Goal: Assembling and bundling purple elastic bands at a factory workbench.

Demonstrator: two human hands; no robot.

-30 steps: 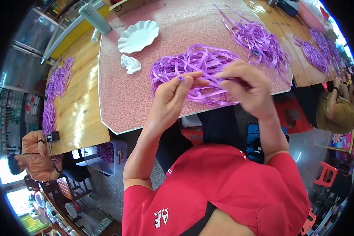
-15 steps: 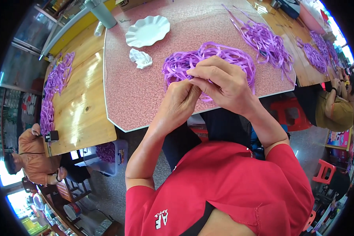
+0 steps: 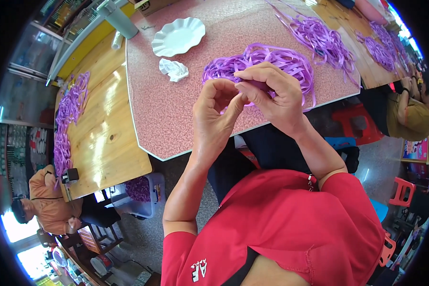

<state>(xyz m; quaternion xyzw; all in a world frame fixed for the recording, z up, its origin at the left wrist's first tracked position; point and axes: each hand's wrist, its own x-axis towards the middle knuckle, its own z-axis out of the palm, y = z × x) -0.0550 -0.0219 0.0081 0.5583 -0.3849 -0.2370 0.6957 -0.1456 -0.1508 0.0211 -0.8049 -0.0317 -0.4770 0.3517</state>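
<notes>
Your left hand (image 3: 214,107) and right hand (image 3: 277,97) pinch one small, half-hidden purple piece (image 3: 237,80), with the tangled shiny purple ribbon heap (image 3: 271,55) just beyond.

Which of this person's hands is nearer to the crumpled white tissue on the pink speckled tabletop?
Left. The left hand is below and right of the crumpled white tissue in the picture; the right hand is farther right, beyond the left.
</notes>
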